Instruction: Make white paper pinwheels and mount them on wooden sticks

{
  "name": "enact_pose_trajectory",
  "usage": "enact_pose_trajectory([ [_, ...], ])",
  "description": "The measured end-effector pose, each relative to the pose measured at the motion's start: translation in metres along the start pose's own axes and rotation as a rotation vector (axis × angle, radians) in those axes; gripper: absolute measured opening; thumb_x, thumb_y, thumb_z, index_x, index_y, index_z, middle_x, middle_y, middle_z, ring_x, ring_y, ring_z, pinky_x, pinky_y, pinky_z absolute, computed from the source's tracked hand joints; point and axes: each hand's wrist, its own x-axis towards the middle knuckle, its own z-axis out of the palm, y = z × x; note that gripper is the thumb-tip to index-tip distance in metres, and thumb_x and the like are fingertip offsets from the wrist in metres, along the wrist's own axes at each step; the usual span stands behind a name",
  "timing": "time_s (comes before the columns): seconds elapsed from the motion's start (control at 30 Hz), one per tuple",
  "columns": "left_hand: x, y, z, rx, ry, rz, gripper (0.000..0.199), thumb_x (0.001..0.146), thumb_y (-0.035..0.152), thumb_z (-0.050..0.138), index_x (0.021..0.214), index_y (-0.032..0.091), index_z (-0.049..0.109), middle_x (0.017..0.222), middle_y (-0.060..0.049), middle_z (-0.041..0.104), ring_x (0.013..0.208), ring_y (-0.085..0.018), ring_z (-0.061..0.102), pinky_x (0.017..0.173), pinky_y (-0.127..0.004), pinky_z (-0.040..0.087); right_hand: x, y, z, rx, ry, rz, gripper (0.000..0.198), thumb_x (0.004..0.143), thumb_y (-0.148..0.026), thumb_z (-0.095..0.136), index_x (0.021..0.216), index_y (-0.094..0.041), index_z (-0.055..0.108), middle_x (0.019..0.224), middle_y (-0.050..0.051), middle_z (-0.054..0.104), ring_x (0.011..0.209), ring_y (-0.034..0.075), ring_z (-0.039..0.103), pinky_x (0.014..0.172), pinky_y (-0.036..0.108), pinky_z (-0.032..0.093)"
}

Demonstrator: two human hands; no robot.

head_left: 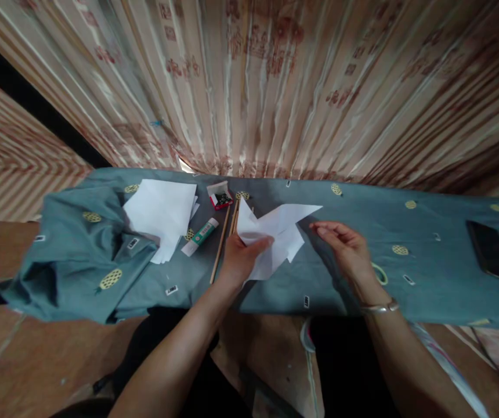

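The folded white paper [281, 229] is grasped by the left hand [241, 255] at its left side, with the thumb laid over the top toward the middle and the other fingers hidden. To the right of the paper, and apart from it, the right hand [350, 251] is raised with thumb and fingertips drawn together; whether something tiny is pinched there cannot be told. A silver bracelet [382, 307] is worn on that wrist.

For a clean result, pressure from the left thumb is best applied where the folds meet, so that no flap springs up, and the pointed corners are best left uncrushed. Fine work by the right hand would be served by a steady, level sheet.

Just left of the folded paper, thin wooden sticks [219, 248] are laid, with a green-and-white glue stick [202, 235] beyond them. Up and to its left, a small open box [221, 201] is placed; farther left, white sheets [162, 209] are stacked. Well to its right, a black smartphone [492, 251] is set on the pineapple-print cloth [432, 232].
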Motion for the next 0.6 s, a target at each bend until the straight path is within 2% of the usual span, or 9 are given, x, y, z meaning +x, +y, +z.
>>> enact_pose_trajectory([
  [0.1, 0.007, 0.021, -0.016, 0.024, 0.061, 0.112, 0.029, 0.052, 0.029, 0.089, 0.074, 0.015, 0.075, 0.076, -0.003, 0.078, 0.069, -0.018, 0.070, 0.068, -0.029, 0.055, 0.007, 0.000, 0.023, -0.114, -0.040, -0.055, 0.025, 0.071, -0.044, 0.081, 0.084, -0.023, 0.078, 0.093, 0.004, 0.079, 0.088, 0.021, 0.071, 0.092, 0.040, 0.053],
  [0.17, 0.012, 0.037, -0.028, 0.041, 0.142, 0.193, 0.028, 0.055, 0.029, 0.088, 0.075, 0.015, 0.075, 0.075, -0.002, 0.077, 0.071, -0.018, 0.071, 0.069, -0.028, 0.055, 0.012, -0.002, 0.045, -0.189, -0.107, -0.142, 0.021, 0.076, -0.042, 0.076, 0.083, -0.023, 0.077, 0.096, 0.005, 0.079, 0.091, 0.022, 0.071, 0.095, 0.042, 0.052],
  [0.3, 0.018, 0.062, -0.052, -0.015, 0.281, 0.358, 0.026, 0.056, 0.028, 0.088, 0.075, 0.016, 0.074, 0.080, -0.001, 0.078, 0.086, -0.020, 0.074, 0.081, -0.028, 0.058, 0.031, -0.016, 0.100, -0.463, -0.300, -0.467, 0.010, 0.085, -0.025, 0.066, 0.086, -0.022, 0.075, 0.112, 0.009, 0.076, 0.109, 0.025, 0.068, 0.104, 0.045, 0.046],
  [0.43, 0.020, 0.077, -0.066, -0.018, 0.341, 0.424, 0.024, 0.059, 0.027, 0.085, 0.080, 0.021, 0.074, 0.087, 0.001, 0.079, 0.097, -0.021, 0.074, 0.087, -0.029, 0.059, 0.053, -0.034, 0.156, -0.825, -0.455, -0.742, 0.022, 0.093, -0.017, 0.054, 0.090, -0.017, 0.076, 0.139, 0.016, 0.061, 0.129, 0.031, 0.054, 0.112, 0.051, 0.039],
  [0.5, 0.021, 0.080, -0.071, -0.034, 0.391, 0.455, 0.023, 0.059, 0.027, 0.085, 0.079, 0.022, 0.074, 0.087, -0.001, 0.080, 0.098, -0.023, 0.074, 0.088, -0.031, 0.060, 0.062, -0.040, 0.177, -0.984, -0.526, -0.814, 0.026, 0.094, -0.013, 0.050, 0.096, -0.011, 0.076, 0.147, 0.021, 0.053, 0.135, 0.033, 0.048, 0.114, 0.051, 0.037],
  [0.6, 0.024, 0.083, -0.074, -0.078, 0.462, 0.504, 0.022, 0.056, 0.027, 0.085, 0.074, 0.021, 0.073, 0.087, -0.004, 0.079, 0.099, -0.026, 0.074, 0.089, -0.034, 0.061, 0.072, -0.042, 0.195, -1.138, -0.589, -0.876, 0.029, 0.093, -0.009, 0.048, 0.103, -0.007, 0.075, 0.149, 0.022, 0.050, 0.142, 0.035, 0.039, 0.116, 0.048, 0.035],
])
